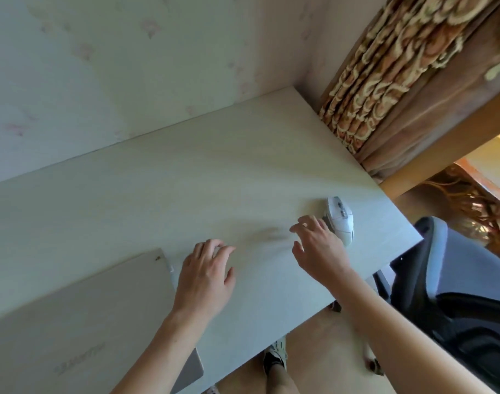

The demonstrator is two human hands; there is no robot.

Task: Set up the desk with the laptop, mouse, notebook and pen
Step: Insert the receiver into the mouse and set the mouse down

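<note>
The mouse (340, 220) was placed just beyond the right hand (318, 248), for easy reach. The closed laptop (81, 317) was set beside the left hand (206, 274). Both hands were spread open, nothing gripped.

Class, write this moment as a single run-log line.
laptop: closed, on desk | mouse: on desk, beside right hand | left hand: empty | notebook, pen: unseen

The laptop (81, 322) lies closed on the desk (186, 180), at its near left edge. The mouse (341, 218) sits on the desk well to the laptop's right, near the desk's right edge. A chair (456, 280) stands off the desk's right corner, a curtain (399, 81) beyond its far right end.
</note>
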